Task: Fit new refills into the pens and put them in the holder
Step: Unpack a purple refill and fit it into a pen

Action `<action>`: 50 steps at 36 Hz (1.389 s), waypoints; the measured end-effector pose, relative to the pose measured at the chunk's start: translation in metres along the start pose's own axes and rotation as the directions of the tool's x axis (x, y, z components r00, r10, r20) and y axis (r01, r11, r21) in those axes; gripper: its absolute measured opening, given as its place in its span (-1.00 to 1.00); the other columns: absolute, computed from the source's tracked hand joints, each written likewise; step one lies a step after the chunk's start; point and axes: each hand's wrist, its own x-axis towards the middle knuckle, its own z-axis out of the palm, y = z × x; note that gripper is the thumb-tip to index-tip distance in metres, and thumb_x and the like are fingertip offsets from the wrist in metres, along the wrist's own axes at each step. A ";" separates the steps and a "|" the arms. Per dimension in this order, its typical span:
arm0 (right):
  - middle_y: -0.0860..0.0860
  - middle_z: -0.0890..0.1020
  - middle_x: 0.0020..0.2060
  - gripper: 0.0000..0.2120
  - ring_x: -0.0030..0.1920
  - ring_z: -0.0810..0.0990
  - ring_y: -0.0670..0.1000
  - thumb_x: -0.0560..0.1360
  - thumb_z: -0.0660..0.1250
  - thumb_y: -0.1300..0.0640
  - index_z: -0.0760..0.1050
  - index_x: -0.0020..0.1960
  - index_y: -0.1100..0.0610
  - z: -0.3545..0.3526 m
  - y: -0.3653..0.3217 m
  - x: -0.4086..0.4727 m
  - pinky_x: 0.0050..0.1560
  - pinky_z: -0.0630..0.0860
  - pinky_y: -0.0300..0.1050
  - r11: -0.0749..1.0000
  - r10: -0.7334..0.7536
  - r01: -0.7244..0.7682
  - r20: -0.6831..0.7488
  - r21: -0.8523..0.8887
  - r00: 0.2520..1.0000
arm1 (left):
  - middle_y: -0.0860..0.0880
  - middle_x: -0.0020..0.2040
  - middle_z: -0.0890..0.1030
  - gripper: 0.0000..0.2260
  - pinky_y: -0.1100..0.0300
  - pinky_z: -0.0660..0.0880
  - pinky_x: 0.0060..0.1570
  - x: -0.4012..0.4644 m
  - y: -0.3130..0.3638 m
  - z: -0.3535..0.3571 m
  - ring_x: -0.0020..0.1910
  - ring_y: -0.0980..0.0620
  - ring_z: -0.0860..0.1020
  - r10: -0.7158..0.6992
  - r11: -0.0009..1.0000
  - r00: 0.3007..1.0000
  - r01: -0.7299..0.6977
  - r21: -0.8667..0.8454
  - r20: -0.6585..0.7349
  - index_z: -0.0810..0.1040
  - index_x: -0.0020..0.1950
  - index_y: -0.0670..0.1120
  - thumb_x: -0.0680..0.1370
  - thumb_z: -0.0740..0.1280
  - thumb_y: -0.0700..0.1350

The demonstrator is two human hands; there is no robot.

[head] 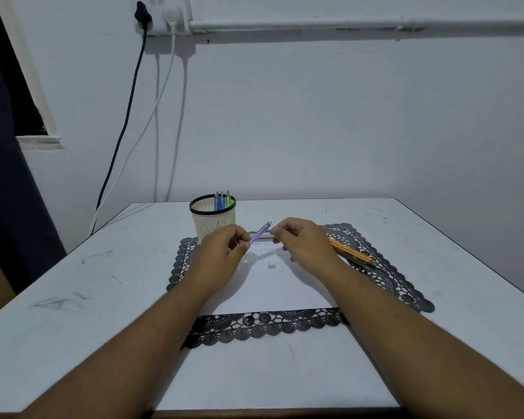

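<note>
A purple pen sits just above the middle of the frame, tilted with its top end up and to the right; the left hand pinches its lower end between curled fingers and thumb, raised over a white sheet; the right hand, fingers curled, is at the pen's upper end, pinching something thin there, though whether that is a refill is too small to tell; a thin clear strip shows between the two hands, just below the pen, too blurred to name; on the sheet, just below the hands, lies a tiny pale piece; the sheet rests on a black lace mat; on the mat, right of the right hand, lies a bundle of orange sticks, possibly refills or pencils; to the upper left of the hands stands a cream holder with a black rim, at the mat's far left corner; in it stand two blue pens and a green pen, leaning on its right side; all sit on a pale table; at the upper left of the frame, a wall socket carries a black plug and white ones, their cords hanging down behind the table.
</note>
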 end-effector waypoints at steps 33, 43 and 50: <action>0.00 0.67 -0.22 -0.90 -0.24 0.58 -0.09 0.61 0.41 0.20 0.69 -0.05 0.10 -0.010 0.008 0.007 -0.25 0.51 -0.15 0.972 0.065 -0.074 0.045 0.224 0.997 | 0.10 -0.17 0.64 -0.93 0.42 0.41 -0.25 -0.001 -0.001 0.001 -0.19 0.22 0.54 -0.038 0.994 0.997 0.031 0.101 0.062 0.62 -0.02 0.01 0.61 0.41 -0.17; -0.06 0.62 -0.30 -0.92 -0.31 0.50 -0.13 0.61 0.42 0.12 0.69 -0.02 0.08 -0.006 0.001 0.002 -0.19 0.45 -0.15 0.990 0.020 -0.028 0.058 0.139 0.998 | 0.09 -0.16 0.64 -0.93 0.40 0.41 -0.24 -0.001 -0.001 0.000 -0.20 0.21 0.54 -0.011 0.997 0.998 0.006 0.083 0.059 0.61 0.00 0.02 0.62 0.39 -0.16; -0.06 0.65 -0.28 -0.90 -0.29 0.54 -0.17 0.61 0.40 0.16 0.69 -0.04 0.10 -0.009 0.002 0.003 -0.17 0.45 -0.17 0.982 0.024 -0.022 -0.011 0.187 1.000 | 0.09 -0.16 0.63 -0.93 0.43 0.41 -0.22 -0.001 -0.001 0.000 -0.20 0.24 0.53 -0.006 0.997 0.998 0.002 0.082 0.056 0.61 0.01 0.00 0.62 0.38 -0.17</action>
